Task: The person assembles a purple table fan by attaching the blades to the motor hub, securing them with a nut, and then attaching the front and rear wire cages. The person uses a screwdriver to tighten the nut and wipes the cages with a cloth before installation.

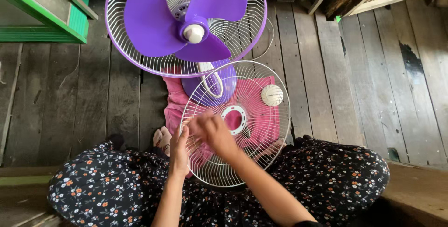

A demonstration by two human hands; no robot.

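A person sits on a wooden floor with a loose white fan guard propped over the lap of a flowered dress. The left hand grips the guard's left rim, fingers curled around the wire. The right hand lies on the guard's wires just left of its round centre ring; it is blurred, so how tightly it closes cannot be told. Behind the guard stands a fan with purple blades, its front uncovered. A pink cloth lies under the guard, and a small white round cap rests on it.
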